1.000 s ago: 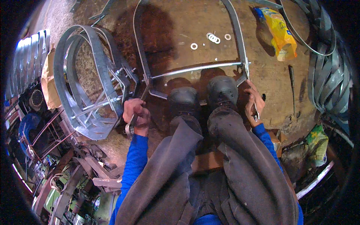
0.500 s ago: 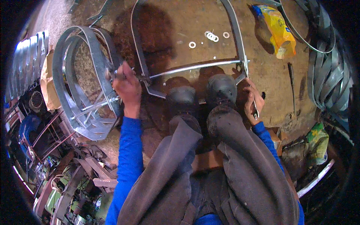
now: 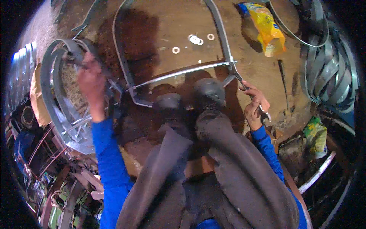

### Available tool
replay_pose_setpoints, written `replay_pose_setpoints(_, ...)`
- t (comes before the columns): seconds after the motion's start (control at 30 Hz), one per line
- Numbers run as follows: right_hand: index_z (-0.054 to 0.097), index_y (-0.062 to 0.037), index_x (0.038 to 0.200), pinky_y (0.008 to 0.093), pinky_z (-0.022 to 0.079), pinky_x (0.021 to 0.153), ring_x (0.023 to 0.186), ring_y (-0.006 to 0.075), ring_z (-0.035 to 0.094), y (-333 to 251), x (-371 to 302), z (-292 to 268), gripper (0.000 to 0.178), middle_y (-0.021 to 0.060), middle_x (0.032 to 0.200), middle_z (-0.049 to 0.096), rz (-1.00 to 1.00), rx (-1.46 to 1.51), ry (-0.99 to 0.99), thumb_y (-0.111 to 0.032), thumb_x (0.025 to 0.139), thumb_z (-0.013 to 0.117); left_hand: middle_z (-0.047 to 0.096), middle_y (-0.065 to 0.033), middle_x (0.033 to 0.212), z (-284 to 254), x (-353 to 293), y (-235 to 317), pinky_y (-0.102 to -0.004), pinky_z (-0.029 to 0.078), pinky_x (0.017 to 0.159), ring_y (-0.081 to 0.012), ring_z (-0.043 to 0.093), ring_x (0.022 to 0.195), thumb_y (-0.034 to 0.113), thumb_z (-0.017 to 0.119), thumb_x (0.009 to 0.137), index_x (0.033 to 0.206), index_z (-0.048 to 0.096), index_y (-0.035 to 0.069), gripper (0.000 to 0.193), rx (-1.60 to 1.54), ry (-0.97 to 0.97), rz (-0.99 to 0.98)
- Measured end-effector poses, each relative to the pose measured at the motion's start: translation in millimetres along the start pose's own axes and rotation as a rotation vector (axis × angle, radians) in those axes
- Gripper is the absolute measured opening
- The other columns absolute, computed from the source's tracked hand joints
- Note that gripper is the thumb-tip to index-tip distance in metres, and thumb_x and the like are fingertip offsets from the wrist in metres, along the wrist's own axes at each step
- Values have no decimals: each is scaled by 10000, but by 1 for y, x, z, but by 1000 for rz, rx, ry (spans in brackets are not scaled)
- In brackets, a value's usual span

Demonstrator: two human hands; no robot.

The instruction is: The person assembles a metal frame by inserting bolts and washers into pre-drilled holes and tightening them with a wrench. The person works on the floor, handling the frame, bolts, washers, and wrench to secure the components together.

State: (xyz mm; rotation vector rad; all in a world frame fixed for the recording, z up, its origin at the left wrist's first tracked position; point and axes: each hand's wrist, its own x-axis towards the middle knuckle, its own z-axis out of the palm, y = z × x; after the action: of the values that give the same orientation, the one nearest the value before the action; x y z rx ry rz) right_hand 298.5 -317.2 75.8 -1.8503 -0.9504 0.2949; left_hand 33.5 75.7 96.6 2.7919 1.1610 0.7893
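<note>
Head view, only one going. Landmark for everything: the bent metal strap frame (image 3: 179, 72) lying on the dirt floor (image 3: 164, 30), pinned under two dark shoes (image 3: 207, 91) at its near crossbar.

Right hand (image 3: 254, 105) at the frame's right corner, fingers wrapped tight on a slim wrench (image 3: 249, 93), wrench head sitting right at the corner joint where crossbar meets side strap. Left hand (image 3: 90, 82) up off the frame's left side, blurred, raised against the stack of curved galvanised hoops (image 3: 57, 99). Looks closed on something small and dark, but honestly cannot tell whether it grips anything or what. Hands well apart, one each side of the frame.

Few loose washers (image 3: 196, 39) on the floor inside the frame's loop, far from the shoes. Yellow bag (image 3: 267, 30) beyond the right strap, pile of coiled metal bands (image 3: 329, 72) further right again. Green packet (image 3: 315, 131) near the right elbow.

Step in hand, best guess: bolting up the right corner joint, wrench already seated, left hand off fetching or reaching by the hoops. Next move probably needs the left hand back at the frame to steady the strap or hold the nut, shoes keeping weight on the crossbar so it doesn't spin while the wrench turns.
</note>
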Motion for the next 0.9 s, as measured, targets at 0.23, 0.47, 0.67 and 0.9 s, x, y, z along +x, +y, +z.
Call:
replay_pose_setpoints(0.23, 583, 46, 848, 314, 540, 685, 729, 195, 668, -25, 77, -19, 492, 159, 895, 700, 326, 15, 48, -330, 1042, 332, 580, -313, 774, 25, 8, -49, -523, 421, 693, -494, 565, 807, 476, 409, 975, 826, 600, -61, 590, -5, -406, -238)
replay_pose_setpoints(0.47, 640, 31, 850, 295, 520, 671, 710, 172, 661, -9, 73, -6, 361, 125, 881, 708, 194, -167, -107, -203, 1016, 422, 601, -314, 806, 72, 12, -76, -537, 433, 740, -499, 570, 864, 474, 366, 981, 900, 606, -59, 591, -6, -589, -260)
replay_pose_setpoints(0.67, 646, 41, 861, 325, 523, 731, 756, 200, 663, 9, 60, 0, 409, 125, 918, 708, 137, -98, -65, -251, 1021, 407, 615, -307, 826, 79, 17, -73, -514, 458, 738, -477, 588, 855, 443, 390, 979, 935, 629, -45, 545, -87, -694, -66)
replay_pose_setpoints(0.9, 691, 8, 899, 300, 516, 633, 646, 153, 646, 3, 106, -4, 373, 98, 764, 687, 257, -182, -176, -233, 1019, 433, 625, -306, 814, 78, 19, -46, -517, 462, 759, -477, 599, 877, 453, 418, 972, 835, 645, -56, 574, -24, -633, -292)
